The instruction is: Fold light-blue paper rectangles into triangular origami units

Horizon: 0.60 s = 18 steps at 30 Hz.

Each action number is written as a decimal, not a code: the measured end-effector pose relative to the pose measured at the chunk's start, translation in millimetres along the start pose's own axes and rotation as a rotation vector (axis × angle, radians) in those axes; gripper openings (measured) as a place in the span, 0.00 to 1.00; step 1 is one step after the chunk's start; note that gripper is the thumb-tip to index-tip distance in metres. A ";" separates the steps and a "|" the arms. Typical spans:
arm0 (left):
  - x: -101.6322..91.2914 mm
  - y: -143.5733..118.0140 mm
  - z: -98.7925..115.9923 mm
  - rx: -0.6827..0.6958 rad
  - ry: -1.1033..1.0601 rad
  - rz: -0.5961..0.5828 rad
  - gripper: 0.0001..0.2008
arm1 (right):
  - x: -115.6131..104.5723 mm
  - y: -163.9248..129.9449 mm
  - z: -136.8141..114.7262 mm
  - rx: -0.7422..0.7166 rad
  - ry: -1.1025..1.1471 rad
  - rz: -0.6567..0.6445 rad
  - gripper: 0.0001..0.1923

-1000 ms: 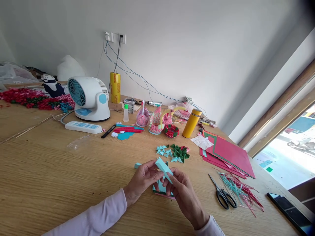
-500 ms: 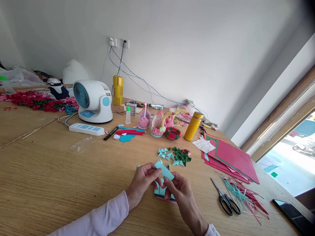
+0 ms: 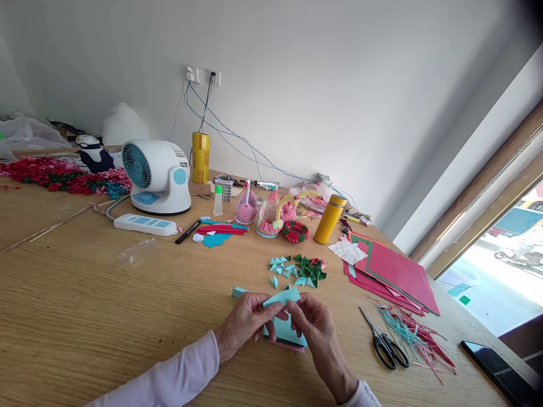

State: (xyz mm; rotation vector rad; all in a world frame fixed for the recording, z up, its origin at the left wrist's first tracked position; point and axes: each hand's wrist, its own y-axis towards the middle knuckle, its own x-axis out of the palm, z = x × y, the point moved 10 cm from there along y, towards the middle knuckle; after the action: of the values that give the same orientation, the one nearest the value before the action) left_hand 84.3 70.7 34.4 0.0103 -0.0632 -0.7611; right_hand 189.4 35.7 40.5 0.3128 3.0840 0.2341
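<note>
My left hand (image 3: 241, 327) and my right hand (image 3: 319, 330) pinch the two ends of a light blue paper strip (image 3: 281, 297). The strip tilts up toward the right. Under my hands lies a small stack of paper rectangles (image 3: 289, 332), blue on top with dark green and pink below, partly hidden by my fingers. A flat blue folded piece (image 3: 238, 291) rests just beyond my left hand. Farther off sit small folded blue triangles (image 3: 283, 267) and a pile of dark green ones (image 3: 311, 272). One blue triangle (image 3: 274, 282) lies a little apart, nearer my hands.
Scissors (image 3: 385, 345), cut paper strips (image 3: 418, 333) and a phone (image 3: 494, 364) lie at right, with large red sheets (image 3: 399, 277) behind. Toward the back stand a yellow flask (image 3: 330, 219), folded-paper baskets (image 3: 268, 217), a fan (image 3: 159, 176) and a power strip (image 3: 145, 224).
The blue strip has turned in my hands, from sloping down rightward to sloping up rightward. More of the paper stack shows beneath. The view has shifted slightly.
</note>
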 end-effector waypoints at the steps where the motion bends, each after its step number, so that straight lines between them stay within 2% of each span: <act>1: 0.2 0.0 0.4 0.007 -0.005 -0.001 0.23 | 2.4 0.0 0.9 0.005 0.002 -0.013 0.20; 7: 0.2 0.6 0.8 0.020 0.024 -0.005 0.23 | 4.2 0.7 2.0 0.019 0.005 -0.035 0.21; 14: 1.5 0.6 -4.9 0.042 0.168 0.014 0.22 | -16.5 7.7 4.4 0.033 -0.088 0.035 0.24; 18: -1.2 1.1 -9.8 0.014 0.162 0.049 0.21 | -33.9 14.4 10.4 0.017 -0.151 0.120 0.25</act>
State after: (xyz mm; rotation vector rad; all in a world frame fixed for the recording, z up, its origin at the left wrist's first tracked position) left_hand 84.7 72.2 24.6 0.0832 0.0850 -0.7086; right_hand 226.0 44.4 33.0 0.4927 2.9231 0.1781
